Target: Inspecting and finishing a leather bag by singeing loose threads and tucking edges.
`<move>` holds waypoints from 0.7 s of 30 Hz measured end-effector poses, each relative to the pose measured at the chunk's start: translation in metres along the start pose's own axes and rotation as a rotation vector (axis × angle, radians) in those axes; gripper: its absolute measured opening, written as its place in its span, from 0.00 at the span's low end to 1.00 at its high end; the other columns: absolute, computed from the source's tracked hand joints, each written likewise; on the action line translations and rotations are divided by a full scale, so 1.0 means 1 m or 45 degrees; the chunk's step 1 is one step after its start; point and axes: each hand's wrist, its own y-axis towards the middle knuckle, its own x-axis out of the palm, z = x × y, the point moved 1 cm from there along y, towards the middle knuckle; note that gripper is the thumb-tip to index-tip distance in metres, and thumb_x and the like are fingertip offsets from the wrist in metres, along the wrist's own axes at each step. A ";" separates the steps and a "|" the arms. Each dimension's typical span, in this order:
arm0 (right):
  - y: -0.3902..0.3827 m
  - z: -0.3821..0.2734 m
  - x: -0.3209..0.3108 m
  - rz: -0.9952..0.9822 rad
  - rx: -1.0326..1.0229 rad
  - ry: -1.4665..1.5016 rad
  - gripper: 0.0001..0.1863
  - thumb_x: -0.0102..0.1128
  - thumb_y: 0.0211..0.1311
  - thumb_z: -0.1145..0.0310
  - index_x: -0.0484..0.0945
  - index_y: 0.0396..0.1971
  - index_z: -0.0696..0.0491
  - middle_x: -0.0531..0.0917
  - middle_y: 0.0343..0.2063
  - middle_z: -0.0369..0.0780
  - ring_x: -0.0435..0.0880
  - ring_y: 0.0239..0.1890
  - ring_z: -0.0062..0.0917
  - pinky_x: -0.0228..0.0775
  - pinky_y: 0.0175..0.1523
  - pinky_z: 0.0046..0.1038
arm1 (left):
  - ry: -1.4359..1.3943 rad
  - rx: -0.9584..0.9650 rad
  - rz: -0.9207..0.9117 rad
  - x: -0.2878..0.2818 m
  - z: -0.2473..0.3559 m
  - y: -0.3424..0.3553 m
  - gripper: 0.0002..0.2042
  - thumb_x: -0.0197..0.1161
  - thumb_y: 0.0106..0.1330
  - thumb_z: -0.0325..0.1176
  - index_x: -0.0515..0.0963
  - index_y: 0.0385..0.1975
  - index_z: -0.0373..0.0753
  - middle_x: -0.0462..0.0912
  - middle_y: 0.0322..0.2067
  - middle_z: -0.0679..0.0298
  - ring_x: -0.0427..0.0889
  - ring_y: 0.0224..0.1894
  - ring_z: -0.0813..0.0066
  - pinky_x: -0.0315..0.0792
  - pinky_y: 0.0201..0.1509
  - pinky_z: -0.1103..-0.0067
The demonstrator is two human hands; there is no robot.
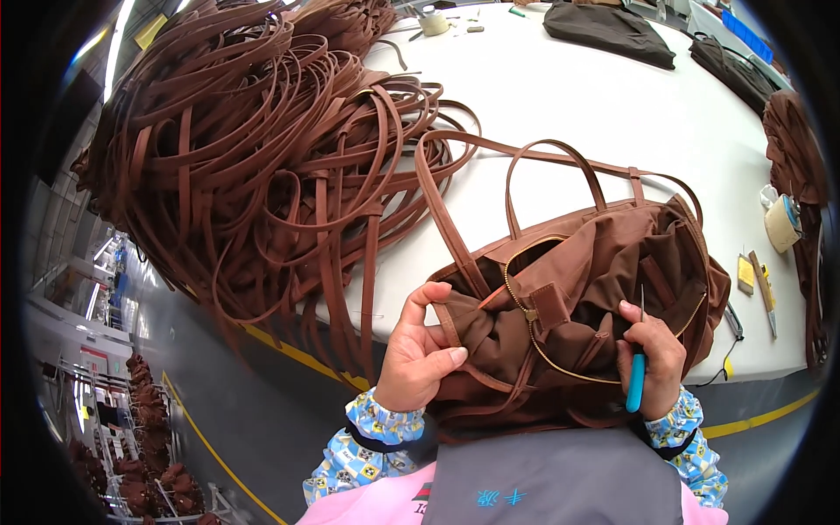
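A brown fabric tote bag [569,262] with leather handles lies at the table's front edge, its gold zipper open and a small leather patch [549,306] by the zipper. My left hand [420,350] pinches the bag's left rim between thumb and fingers. My right hand [652,354] holds a thin pointed tool with a teal handle [636,381] against the open bag on the right, its metal tip pointing up. The bag's lining shows in dark folds around both hands.
A big pile of brown straps and bags [219,149] covers the white table's [560,114] left side. Dark folded bags [608,35], brown pieces [787,149], a cream container [779,227], a yellow block [745,276] and small tools sit toward the back and right.
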 end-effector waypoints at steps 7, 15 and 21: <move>0.000 0.006 0.002 -0.033 0.016 0.036 0.11 0.58 0.39 0.85 0.70 0.25 0.58 0.80 0.39 0.47 0.80 0.35 0.38 0.73 0.38 0.30 | -0.128 -0.047 -0.027 0.004 0.004 -0.002 0.32 0.49 0.53 0.14 0.48 0.59 0.42 0.72 0.45 0.54 0.76 0.45 0.71 0.71 0.47 0.80; 0.000 0.007 0.004 -0.066 0.047 0.041 0.12 0.59 0.38 0.85 0.70 0.26 0.58 0.79 0.39 0.47 0.80 0.33 0.39 0.73 0.38 0.29 | 0.105 -0.077 -0.114 -0.004 0.004 -0.005 0.28 0.54 0.53 0.14 0.53 0.53 0.40 0.73 0.34 0.62 0.74 0.34 0.82 0.69 0.39 0.85; 0.001 0.006 0.004 -0.089 0.044 0.025 0.12 0.59 0.38 0.84 0.70 0.26 0.58 0.79 0.39 0.47 0.80 0.33 0.38 0.72 0.38 0.29 | 0.079 -0.085 -0.096 -0.002 0.003 -0.005 0.27 0.56 0.54 0.15 0.54 0.52 0.39 0.72 0.30 0.65 0.72 0.31 0.84 0.68 0.37 0.87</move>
